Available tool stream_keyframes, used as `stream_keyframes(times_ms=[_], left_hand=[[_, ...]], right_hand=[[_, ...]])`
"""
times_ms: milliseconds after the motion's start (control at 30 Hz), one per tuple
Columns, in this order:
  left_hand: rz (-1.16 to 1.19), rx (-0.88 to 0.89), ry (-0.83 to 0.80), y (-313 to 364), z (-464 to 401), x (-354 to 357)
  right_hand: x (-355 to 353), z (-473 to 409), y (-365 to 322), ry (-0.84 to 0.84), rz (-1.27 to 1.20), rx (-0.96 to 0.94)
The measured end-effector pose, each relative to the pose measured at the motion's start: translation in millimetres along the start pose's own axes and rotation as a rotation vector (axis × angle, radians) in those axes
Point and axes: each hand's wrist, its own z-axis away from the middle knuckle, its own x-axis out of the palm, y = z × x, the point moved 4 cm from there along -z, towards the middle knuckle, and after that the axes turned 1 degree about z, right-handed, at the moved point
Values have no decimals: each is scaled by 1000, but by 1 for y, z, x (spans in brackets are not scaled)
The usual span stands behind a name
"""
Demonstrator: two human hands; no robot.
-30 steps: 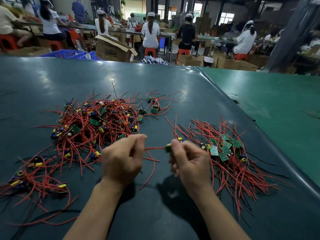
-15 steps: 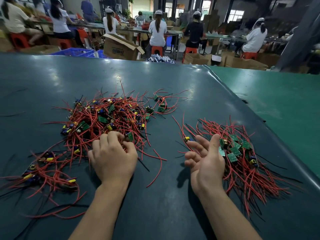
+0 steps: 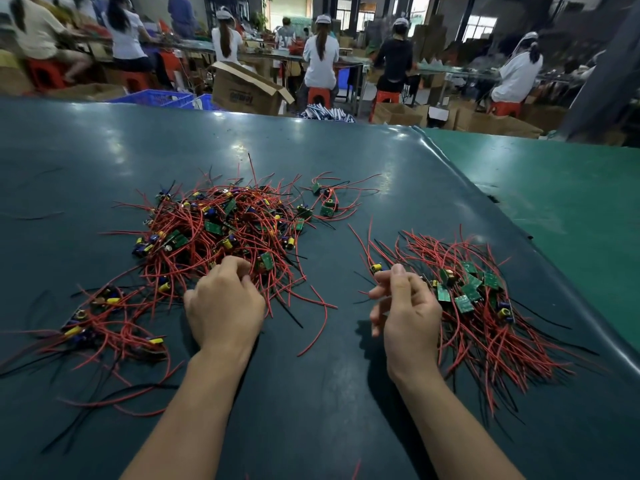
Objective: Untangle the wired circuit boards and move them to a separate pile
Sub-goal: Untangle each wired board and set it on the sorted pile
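**A:** Red wire everywhere on my feed. The tangled pile (image 3: 221, 230) of small green circuit boards sits left of centre on the dark desk (image 3: 86, 150), and a looser clump (image 3: 107, 327) of the same stuff trails off nearer the left edge.

**B:** Where are your hands?

**A:** My left hand (image 3: 225, 306) lies palm down at the near edge of the tangle, fingers curled into the wires. I cannot tell whether it has actually pinched one.

**B:** And the other one?

**A:** My right hand (image 3: 408, 310) is raised just beside the sorted pile (image 3: 485, 306) on the right, half curled, thumb and fingertips apart, palm turned inward. A board with a yellow part (image 3: 376, 267) lies just beyond its fingertips; I cannot tell if they touch it.

**B:** The two piles are separate?

**A:** Yes, with bare desk between them. A few boards (image 3: 325, 204) lie apart at the far right of the tangle.
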Motion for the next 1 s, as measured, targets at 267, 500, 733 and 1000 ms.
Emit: stream_keyframes(times_ms=[267,500,733,1000], left_hand=[[261,122,437,-10,-14,-42],[-70,116,183,-6,-17,-10],[-59,219,-81,10,-16,18],[94,117,-20,1,-11,1]], right_hand=[[-13,-8,-1,128,-13,-63],[-7,-7,4,45,113,-67],[-7,-7,4,3,137,-13],[-6,-8,5,-20,145,7]])
